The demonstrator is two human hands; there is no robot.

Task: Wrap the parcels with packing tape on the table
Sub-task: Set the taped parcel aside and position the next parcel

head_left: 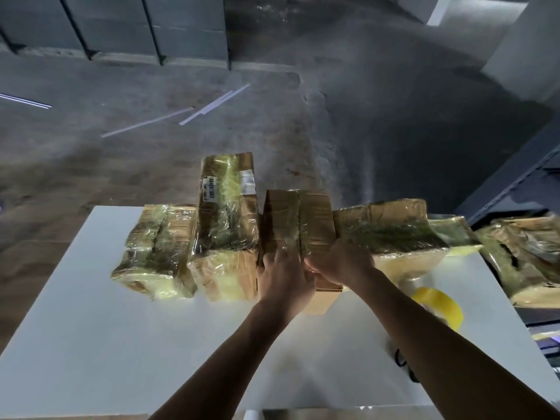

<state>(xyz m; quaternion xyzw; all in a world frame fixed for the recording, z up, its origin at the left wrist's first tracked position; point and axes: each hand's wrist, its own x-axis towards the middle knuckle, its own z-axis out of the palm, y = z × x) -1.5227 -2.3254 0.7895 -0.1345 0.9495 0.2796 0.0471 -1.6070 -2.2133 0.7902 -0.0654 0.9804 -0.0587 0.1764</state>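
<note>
Several cardboard parcels wrapped in clear tape stand in a row on the white table [91, 328]. The middle parcel [298, 219] is brown cardboard with a band of tape over its top. My left hand [283, 274] lies flat against its near left side, fingers spread. My right hand [341, 260] has its fingers curled over the parcel's near right edge and presses there. A yellow roll of packing tape [439, 304] lies on the table to the right, partly behind my right forearm.
A tall labelled parcel [227, 207] and a lower one [154, 250] stand to the left. Another wrapped parcel [391, 228] sits to the right, and more parcels [527, 256] lie off the table's right edge. Beyond the table is concrete floor.
</note>
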